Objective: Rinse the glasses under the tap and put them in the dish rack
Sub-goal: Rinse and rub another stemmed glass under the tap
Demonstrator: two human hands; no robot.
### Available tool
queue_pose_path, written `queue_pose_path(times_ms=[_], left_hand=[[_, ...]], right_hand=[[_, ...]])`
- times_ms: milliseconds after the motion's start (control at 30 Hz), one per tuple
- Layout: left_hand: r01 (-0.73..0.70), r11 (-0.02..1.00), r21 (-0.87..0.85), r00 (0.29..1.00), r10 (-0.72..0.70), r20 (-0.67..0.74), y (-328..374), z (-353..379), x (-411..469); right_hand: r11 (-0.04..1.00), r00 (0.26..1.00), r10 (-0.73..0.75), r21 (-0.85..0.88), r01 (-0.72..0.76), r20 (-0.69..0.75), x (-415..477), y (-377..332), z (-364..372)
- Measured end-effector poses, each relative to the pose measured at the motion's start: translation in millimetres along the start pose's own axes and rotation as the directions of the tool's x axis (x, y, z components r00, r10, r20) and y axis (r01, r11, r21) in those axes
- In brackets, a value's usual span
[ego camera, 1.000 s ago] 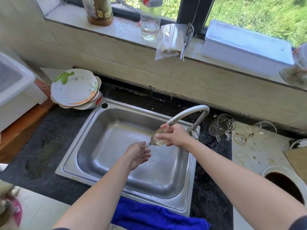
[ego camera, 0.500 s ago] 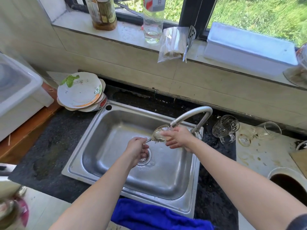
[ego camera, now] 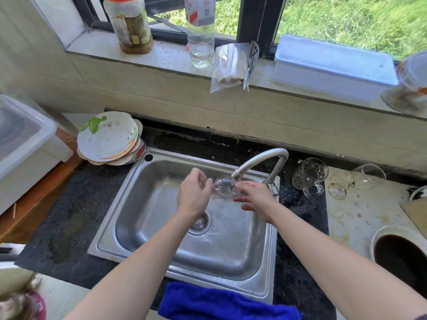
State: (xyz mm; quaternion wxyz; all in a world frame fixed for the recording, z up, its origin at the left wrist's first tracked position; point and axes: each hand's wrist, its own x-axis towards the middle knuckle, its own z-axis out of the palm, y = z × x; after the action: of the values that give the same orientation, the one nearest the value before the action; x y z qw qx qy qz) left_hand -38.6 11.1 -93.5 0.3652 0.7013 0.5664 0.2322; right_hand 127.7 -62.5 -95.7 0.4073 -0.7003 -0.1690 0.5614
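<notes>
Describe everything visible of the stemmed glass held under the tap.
The stemmed glass is clear and colourless. It lies on its side above the sink, its bowl right under the tap spout. The left hand pinches its foot end. The right hand touches the bowl with fairly straight fingers. The rim is hidden.

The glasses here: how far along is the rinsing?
Done: nothing that shows; no rinsed glass stands in any rack in view. In hand: one stemmed glass is under the tap, over the sink; the left hand grips its stem end and the right hand touches its bowl. Left: a glass mug and a tipped goblet wait on the counter right of the tap.
</notes>
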Motion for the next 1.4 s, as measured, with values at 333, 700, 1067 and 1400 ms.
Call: queue_pose_path(times_ms=[333,700,1067,1400], left_hand=[[0.841,0.386,-0.378,0.540,-0.585,0.605,-43,57,22],[0.688,0.327,-0.648,0.709,-0.494,0.504,-22,70,50],[0.644,0.365,-0.672,0.750,-0.473,0.462,-25,56,61],[0.633,0.553,-0.542,0.774,-0.443,0.452,-26,44,69]], right_hand=[[0.652,0.905,-0.396,-0.647,0.396,0.154,-24,-10,6],[0.190,0.861,-0.323,-0.864,0.465,0.393,-22,5,3],[0.194,0.816,-0.348,-0.817,0.544,0.461,-19,11,-7],[0.075,0.735,-0.478,-0.811,0.580,0.481,-11,19,-14]])
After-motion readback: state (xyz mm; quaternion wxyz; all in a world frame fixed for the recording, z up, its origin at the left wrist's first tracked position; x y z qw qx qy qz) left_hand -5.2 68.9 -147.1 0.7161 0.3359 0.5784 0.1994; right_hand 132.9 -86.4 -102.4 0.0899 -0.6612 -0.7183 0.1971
